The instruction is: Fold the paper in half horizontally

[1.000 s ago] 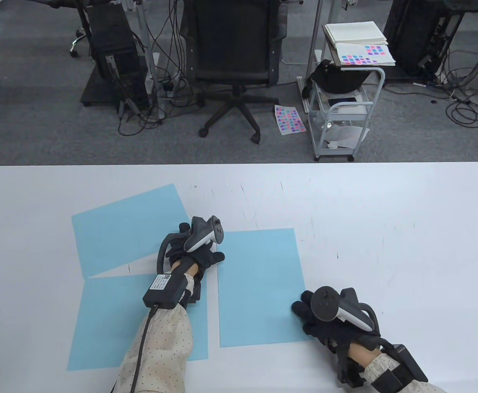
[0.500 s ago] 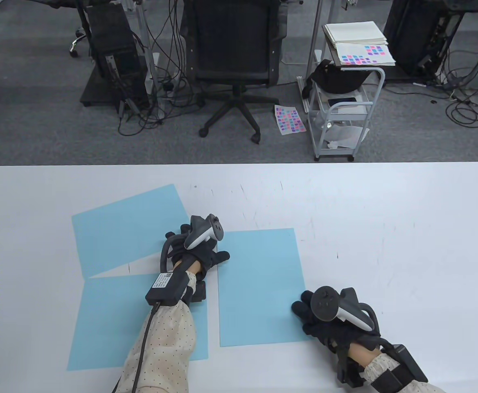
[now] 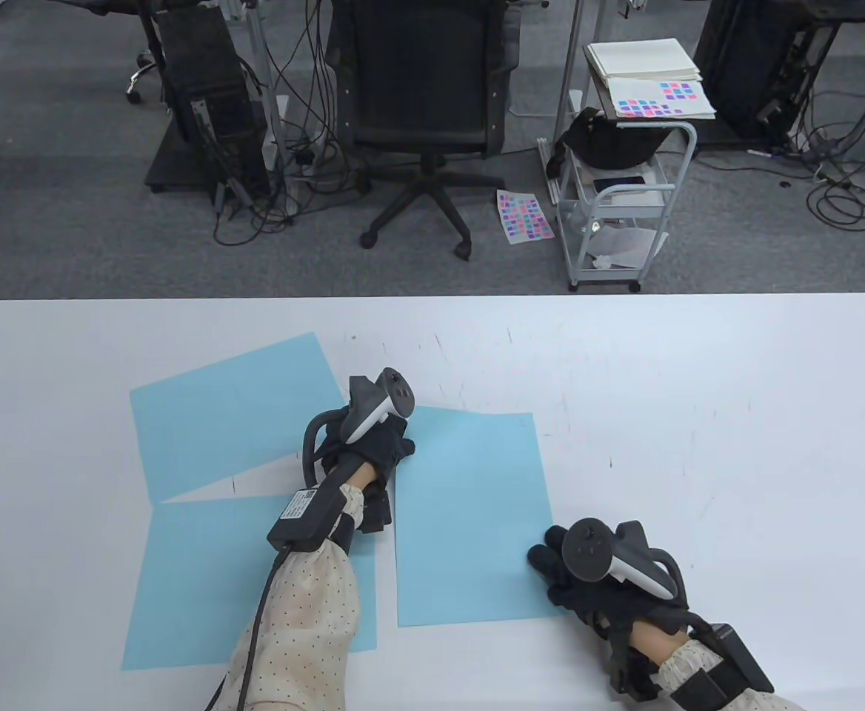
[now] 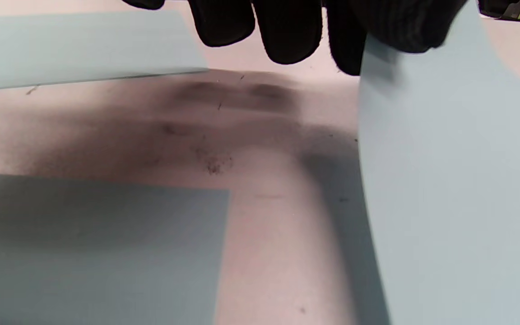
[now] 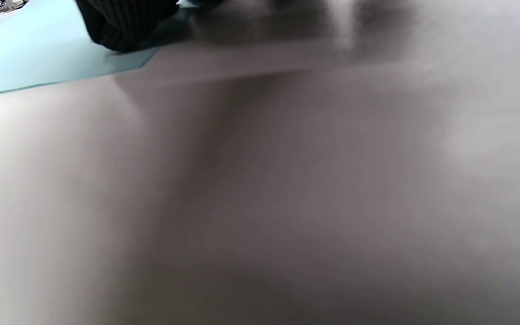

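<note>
A light blue paper [image 3: 473,518] lies on the white table [image 3: 699,415] in front of me. My left hand [image 3: 388,444] grips its far left corner and has lifted it a little off the table; in the left wrist view the paper [image 4: 449,180] curves up under my fingers [image 4: 287,31]. My right hand [image 3: 558,574] rests on the paper's near right corner and presses it down; the right wrist view shows a fingertip [image 5: 124,27] on the paper's corner [image 5: 39,58].
Two more light blue sheets lie to the left: one tilted at the back [image 3: 232,415], one near the front edge [image 3: 203,585] under my left forearm. Beyond the table stand an office chair [image 3: 421,111] and a wire cart [image 3: 618,192].
My left hand has closed on the paper's far left corner and raised it slightly, shifting right and away. My right hand has not moved.
</note>
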### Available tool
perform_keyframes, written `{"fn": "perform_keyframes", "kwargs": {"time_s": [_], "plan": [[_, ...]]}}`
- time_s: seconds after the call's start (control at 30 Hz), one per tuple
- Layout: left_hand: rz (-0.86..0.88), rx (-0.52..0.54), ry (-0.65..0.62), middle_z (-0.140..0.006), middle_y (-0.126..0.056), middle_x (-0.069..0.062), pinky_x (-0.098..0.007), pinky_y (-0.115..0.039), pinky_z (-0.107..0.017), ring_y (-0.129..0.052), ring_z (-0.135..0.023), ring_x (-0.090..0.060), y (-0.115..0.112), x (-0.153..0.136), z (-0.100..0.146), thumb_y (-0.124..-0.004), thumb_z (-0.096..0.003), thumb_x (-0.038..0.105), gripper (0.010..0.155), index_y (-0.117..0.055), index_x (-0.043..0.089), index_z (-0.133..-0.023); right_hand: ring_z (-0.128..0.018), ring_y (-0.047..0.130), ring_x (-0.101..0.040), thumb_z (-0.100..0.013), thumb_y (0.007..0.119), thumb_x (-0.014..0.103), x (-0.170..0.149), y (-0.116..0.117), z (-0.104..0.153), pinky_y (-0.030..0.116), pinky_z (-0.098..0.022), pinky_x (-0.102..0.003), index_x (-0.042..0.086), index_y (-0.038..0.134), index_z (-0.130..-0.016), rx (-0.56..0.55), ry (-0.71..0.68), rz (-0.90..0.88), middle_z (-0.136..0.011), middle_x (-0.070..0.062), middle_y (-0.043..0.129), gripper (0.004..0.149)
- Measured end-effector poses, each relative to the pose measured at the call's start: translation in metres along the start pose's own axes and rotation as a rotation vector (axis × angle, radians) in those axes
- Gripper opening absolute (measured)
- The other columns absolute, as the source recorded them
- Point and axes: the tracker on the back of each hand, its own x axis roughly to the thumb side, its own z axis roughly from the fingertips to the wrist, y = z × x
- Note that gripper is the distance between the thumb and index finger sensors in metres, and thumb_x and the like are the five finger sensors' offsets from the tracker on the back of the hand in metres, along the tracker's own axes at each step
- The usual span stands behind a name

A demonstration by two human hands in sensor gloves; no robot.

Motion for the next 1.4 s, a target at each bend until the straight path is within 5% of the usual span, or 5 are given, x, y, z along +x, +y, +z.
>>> {"fn": "perform_keyframes", "kwargs": {"time_s": [0.33,0.77,1.4], "plan": [[0.039,0.21,-0.135,-0.091,-0.091,0.025,-0.045,-0.06,-0.083,-0.08,-0.1,-0.009,0.013,-0.009,0.042,-0.079,-0.0363,0.053,0.039,-0.081,0.054,-0.075,-0.108,0.011,-0.026,-0.048,0.067,0.041,0.0,0.0,0.0,0.021,-0.076,-0.061,0.05,0.041,-0.1,0.004,0.006,0.004,-0.115,0.021,0.023,0.059],[-0.075,0.247,-0.272,-0.092,-0.092,0.026,-0.045,-0.06,-0.083,-0.081,-0.1,-0.01,-0.01,-0.002,0.093,-0.079,-0.0355,0.053,0.039,-0.082,0.056,-0.074,-0.107,0.01,-0.026,-0.048,0.067,0.041,0.0,0.001,0.0,0.019,-0.076,-0.061,0.05,0.041,-0.1,0.005,0.004,-0.009,-0.115,0.022,0.023,0.059],[-0.205,0.217,-0.345,-0.097,-0.086,0.032,-0.046,-0.058,-0.085,-0.078,-0.103,-0.006,-0.052,-0.015,0.12,-0.081,-0.0339,0.052,0.039,-0.082,0.058,-0.072,-0.107,0.009,-0.025,-0.048,0.066,0.042,-0.001,0.001,0.001,0.019,-0.076,-0.06,0.05,0.041,-0.1,0.005,0.004,-0.009,-0.115,0.022,0.022,0.059]]}}
